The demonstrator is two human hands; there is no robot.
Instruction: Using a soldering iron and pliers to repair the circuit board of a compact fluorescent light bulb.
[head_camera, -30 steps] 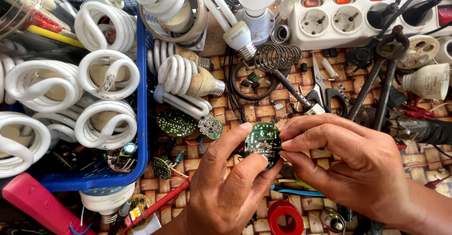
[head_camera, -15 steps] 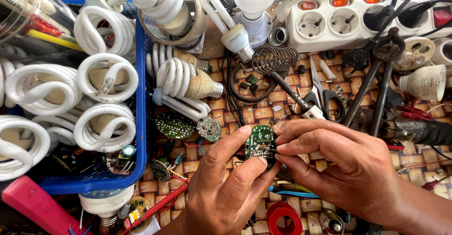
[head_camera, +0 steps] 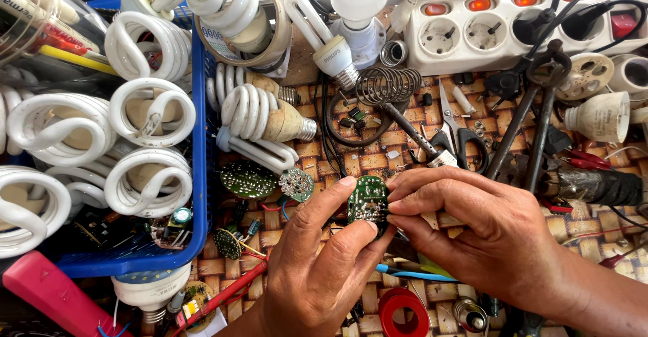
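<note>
- Your left hand (head_camera: 317, 269) pinches the small green circuit board (head_camera: 368, 202) from below, with the index finger along its left edge and the thumb pressing its lower edge.
- Your right hand (head_camera: 486, 232) closes on the same board from the right, its fingertips pressed together against the right edge.
- The board sits between your two hands, held above the woven mat (head_camera: 378, 155), standing nearly upright with its long axis running top to bottom in the view.
- Both hands touch it, so neither is nearer; the left carries it from beneath.
- Two more round boards (head_camera: 266, 180) lie just left of it, beside the blue basket (head_camera: 199, 175) of spiral lamps.
- Scissors (head_camera: 459, 131) lie just above your right hand.
</note>
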